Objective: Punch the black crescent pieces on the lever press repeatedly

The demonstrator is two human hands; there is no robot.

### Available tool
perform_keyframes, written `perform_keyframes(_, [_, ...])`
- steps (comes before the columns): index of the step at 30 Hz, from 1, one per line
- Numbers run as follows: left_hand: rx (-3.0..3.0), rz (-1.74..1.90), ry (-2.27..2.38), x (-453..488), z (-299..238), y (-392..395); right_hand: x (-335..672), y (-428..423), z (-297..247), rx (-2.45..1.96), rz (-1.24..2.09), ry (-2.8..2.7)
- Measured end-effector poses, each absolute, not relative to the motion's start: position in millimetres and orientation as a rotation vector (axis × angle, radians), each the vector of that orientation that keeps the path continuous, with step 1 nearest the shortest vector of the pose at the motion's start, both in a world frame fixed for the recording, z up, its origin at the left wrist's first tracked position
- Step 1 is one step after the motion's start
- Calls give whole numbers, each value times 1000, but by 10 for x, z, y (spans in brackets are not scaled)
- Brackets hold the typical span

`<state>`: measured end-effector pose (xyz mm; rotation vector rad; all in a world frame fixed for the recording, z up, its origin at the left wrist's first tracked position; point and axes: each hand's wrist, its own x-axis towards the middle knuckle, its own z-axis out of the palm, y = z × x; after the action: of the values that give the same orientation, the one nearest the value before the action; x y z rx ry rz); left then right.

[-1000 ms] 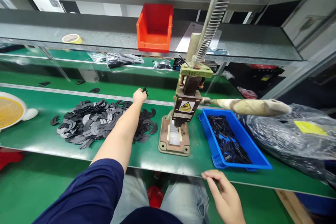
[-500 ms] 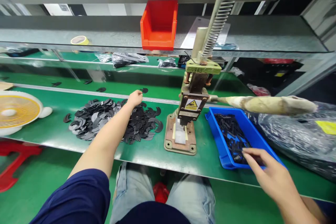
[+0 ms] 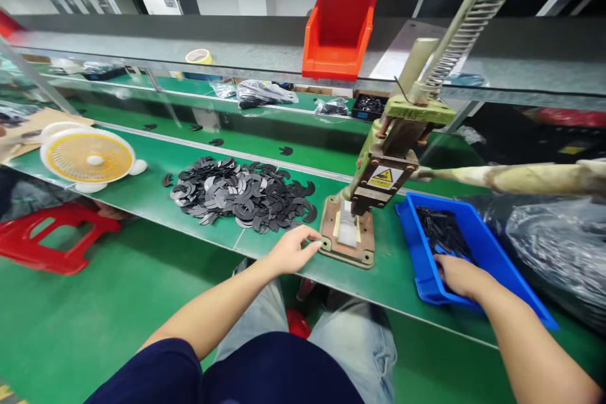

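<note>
- While the right hand (image 3: 460,276) dips into the blue bin (image 3: 514,281) in the head view, its fingers are hidden, so I cannot tell what they hold.
- Black parts (image 3: 442,230) lie in that bin, next to the right hand.
- The left hand (image 3: 294,249) is at the near left corner of the press (image 3: 386,158); its fingers are curled, tips close together, and I cannot tell whether they pinch anything.
- Curved black pieces (image 3: 246,196) lie heaped on the green tabletop (image 3: 392,265), left of the press.
- Beyond the heap, left of it, stands a fan (image 3: 92,158).
- A red bin (image 3: 331,68) sits on the shelf.
</note>
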<state>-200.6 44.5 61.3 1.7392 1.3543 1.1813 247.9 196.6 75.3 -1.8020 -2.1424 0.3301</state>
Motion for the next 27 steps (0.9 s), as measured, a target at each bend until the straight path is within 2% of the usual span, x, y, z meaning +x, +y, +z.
perform_keyframes(4, [1720,1206,1233,-1864,618,298,2478,1898,884,-1895,527,-2189])
perform_keyframes(10, [1773,1172,1166,-1769,684,224,2588,1616,1156,-1842,435,-1880])
perform_keyframes(14, [1796,1193,1063,-1616,762,252,2510,1352,1238,-1644,391,-1610])
perform_keyframes(18, [1803,1226,955,-1337,855,290,2000,968,1085,-1326,468,-1442])
perform_keyframes(23, [1787,1311,815,-1068,992,259,1190,401,820,-931,565,-1426])
perform_keyframes(27, [1971,1392,792,-1086,1053,191,917,166,754,-768,616,-1466])
